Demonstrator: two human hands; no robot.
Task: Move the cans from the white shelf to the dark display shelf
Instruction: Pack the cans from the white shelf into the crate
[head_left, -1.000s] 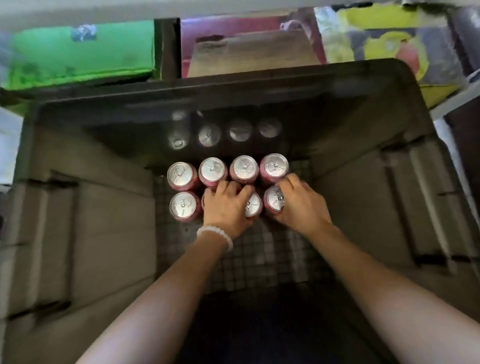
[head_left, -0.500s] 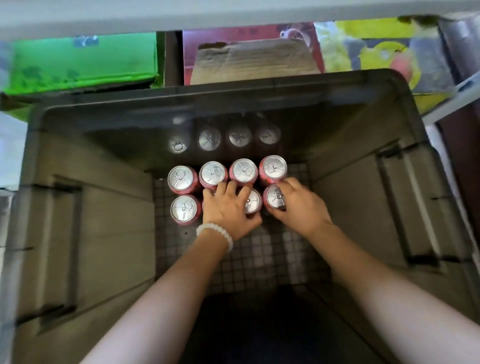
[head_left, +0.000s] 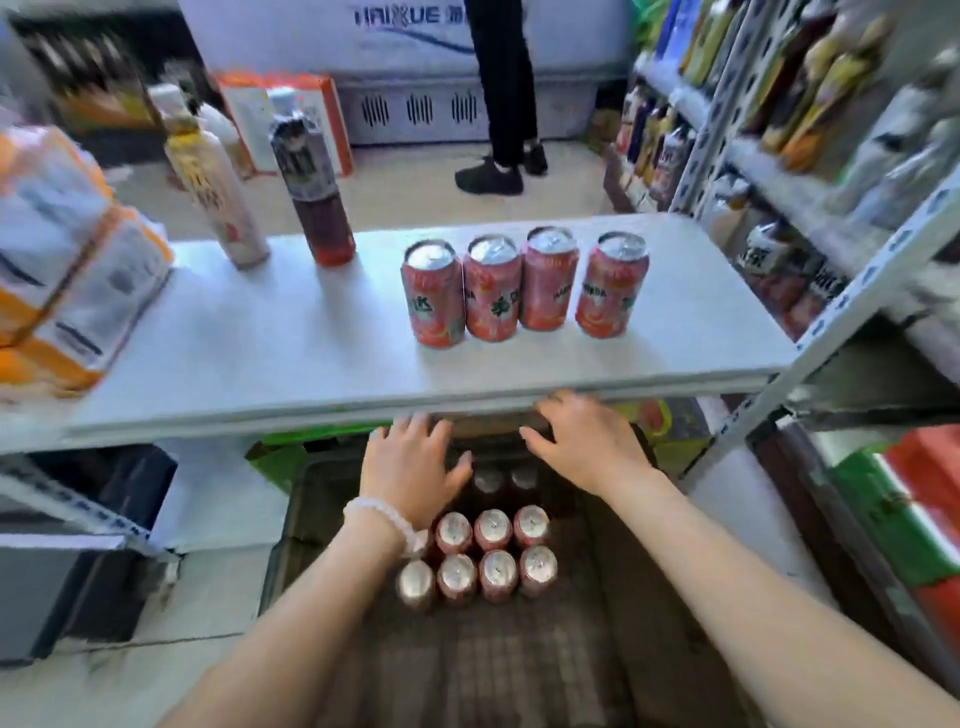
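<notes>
Both of my hands are empty: the left hand (head_left: 415, 467) is spread flat with fingers straight, just below the front edge of the white shelf (head_left: 322, 364), and the right hand (head_left: 587, 441) is relaxed and open beside it, fingers loosely extended. Four red cans (head_left: 524, 286) stand upright in a row on the white shelf, the left three touching and the fourth slightly apart. Below, the dark display shelf (head_left: 519, 670) already carries two rows of cans (head_left: 483, 556) seen from the top, with more in shadow behind them. I judge the step in hand to be the reach up for the next cans. To do it well, I lift each hand clear of the shelf lip before moving forward, since both sit right under that edge. I take the outer cans first: left hand on the leftmost, right hand on the separate rightmost one, wrapping the body and not the rim. I keep them upright on the way down and set them in front of the existing rows, on the bare grid nearest me. The two bottles (head_left: 311, 197) further left are not part of the job; I stay clear of them.
</notes>
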